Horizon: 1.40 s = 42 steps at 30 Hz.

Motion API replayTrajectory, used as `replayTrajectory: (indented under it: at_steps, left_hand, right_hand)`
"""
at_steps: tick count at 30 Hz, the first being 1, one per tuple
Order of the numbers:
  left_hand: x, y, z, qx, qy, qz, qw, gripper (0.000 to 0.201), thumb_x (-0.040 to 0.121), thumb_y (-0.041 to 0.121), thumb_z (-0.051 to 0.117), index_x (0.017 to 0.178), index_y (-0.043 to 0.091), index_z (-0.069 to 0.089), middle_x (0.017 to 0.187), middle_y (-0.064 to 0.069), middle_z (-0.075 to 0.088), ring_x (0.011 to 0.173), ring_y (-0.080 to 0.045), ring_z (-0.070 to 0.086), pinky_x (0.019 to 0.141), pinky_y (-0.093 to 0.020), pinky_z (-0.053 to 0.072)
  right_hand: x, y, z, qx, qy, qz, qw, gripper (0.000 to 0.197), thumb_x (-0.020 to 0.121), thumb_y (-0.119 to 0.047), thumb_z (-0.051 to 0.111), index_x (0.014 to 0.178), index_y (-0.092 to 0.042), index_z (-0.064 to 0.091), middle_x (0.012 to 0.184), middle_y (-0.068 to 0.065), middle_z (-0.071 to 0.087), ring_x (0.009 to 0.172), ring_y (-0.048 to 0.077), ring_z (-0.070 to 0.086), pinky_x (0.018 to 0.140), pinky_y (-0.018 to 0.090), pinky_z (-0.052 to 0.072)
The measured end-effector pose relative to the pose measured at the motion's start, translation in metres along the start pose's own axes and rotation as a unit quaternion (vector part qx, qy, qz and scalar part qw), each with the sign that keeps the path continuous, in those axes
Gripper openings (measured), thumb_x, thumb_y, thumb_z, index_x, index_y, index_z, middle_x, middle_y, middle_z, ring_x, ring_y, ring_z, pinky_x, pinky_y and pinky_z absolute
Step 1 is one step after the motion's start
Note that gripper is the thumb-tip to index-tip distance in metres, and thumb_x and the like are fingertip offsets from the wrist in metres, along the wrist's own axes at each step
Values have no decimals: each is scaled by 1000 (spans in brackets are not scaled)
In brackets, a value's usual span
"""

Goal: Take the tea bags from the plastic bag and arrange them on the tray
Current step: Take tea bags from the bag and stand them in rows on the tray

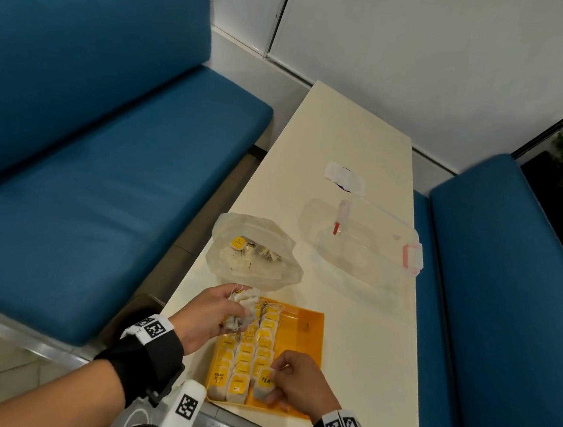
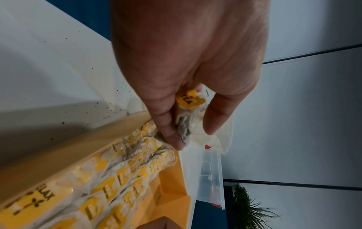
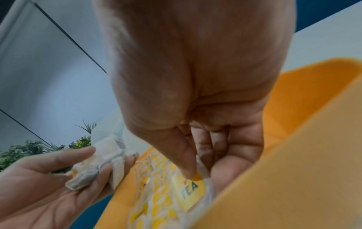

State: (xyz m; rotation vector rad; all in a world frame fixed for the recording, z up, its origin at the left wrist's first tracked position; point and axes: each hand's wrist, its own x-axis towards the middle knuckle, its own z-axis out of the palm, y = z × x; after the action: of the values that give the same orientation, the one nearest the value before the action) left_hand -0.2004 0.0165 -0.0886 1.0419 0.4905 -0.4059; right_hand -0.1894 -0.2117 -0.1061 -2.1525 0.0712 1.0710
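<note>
Left hand (image 1: 210, 313) grips a bunch of tea bags (image 1: 241, 307); right hand (image 1: 294, 383) pinches a bag tagged "TEA" (image 1: 265, 382) in the tray (image 1: 303, 332) at the bench's (image 1: 360, 135) near edge.

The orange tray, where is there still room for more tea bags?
The tray's right part is bare, between the rows of tea bags and its right rim. The left side is packed, and the right hand works at the near end.
</note>
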Motion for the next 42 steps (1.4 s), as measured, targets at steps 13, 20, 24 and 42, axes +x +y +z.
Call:
replayTrajectory:
  at_steps: [13, 20, 24, 42]
  left_hand:
    - [0, -1, 0, 1, 4, -8, 1000, 34, 92, -9, 60, 117, 12, 70, 105, -9, 76, 99, -26, 73, 81, -37, 61]
    - [-3, 3, -1, -19, -2, -15, 1000, 31, 94, -2, 60, 119, 14, 69, 116, -10, 76, 108, -31, 73, 87, -41, 59]
    - [-4, 5, -1, -54, -12, -17, 998, 24, 98, 11, 61, 121, 13, 69, 109, -7, 78, 99, -26, 75, 80, -36, 61]
    - [-1, 10, 8, -56, -28, -16, 998, 28, 104, 15, 52, 122, 14, 72, 114, -12, 77, 93, -22, 74, 75, -33, 58]
  right_hand:
    - [19, 5, 23, 2, 78, 20, 997, 4, 91, -10, 62, 92, -11, 58, 66, 7, 70, 66, 32, 74, 50, 31, 55]
    - [20, -3, 27, -26, 132, 11, 991, 7, 89, -8, 59, 86, -14, 57, 73, 10, 71, 56, 24, 72, 53, 33, 58]
    - [21, -3, 30, -36, 143, 7, 989, 8, 87, -10, 59, 84, -17, 56, 76, 11, 72, 59, 28, 72, 59, 44, 61]
    - [7, -69, 15, 26, 208, -306, 928, 38, 87, -10, 68, 100, -45, 68, 87, -7, 68, 79, 11, 64, 71, 22, 53]
